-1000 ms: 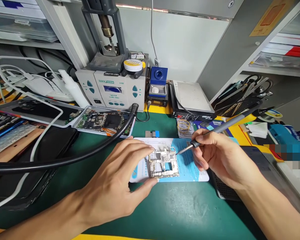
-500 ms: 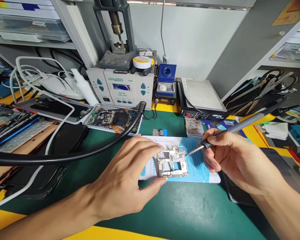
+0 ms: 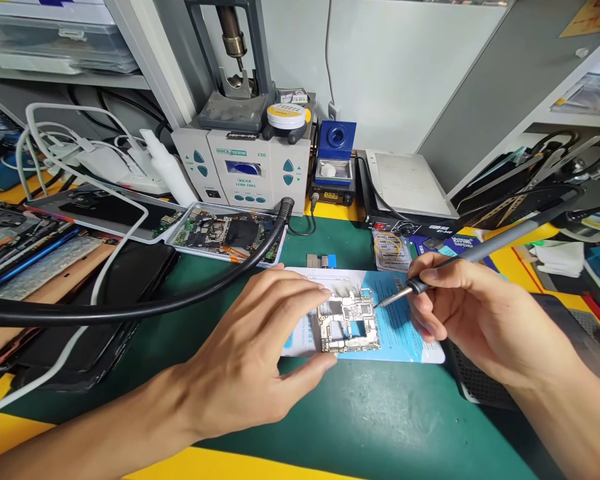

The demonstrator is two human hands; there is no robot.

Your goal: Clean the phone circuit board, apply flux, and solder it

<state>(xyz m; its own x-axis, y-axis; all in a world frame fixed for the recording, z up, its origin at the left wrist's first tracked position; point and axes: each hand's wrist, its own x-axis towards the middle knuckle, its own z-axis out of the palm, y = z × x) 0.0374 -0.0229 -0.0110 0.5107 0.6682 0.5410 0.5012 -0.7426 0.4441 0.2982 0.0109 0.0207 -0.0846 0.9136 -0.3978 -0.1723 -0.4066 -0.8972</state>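
A bare phone circuit board with a cut-out in its middle lies on a white and blue card. My left hand spans the board's left side, with the thumb at the lower edge and fingertips at the upper left; the fingers look closed on it. In my right hand is a soldering iron, held like a pen. Its tip points left at the board's upper right edge; whether it touches cannot be made out.
A thick black hose crosses the left side from the hot air station. Behind the card stand a small soldering station and a flat heating plate. An open case of boards lies back left.
The view has shifted slightly. Both hands keep their holds, and the iron's tip stays by the board's upper right edge.
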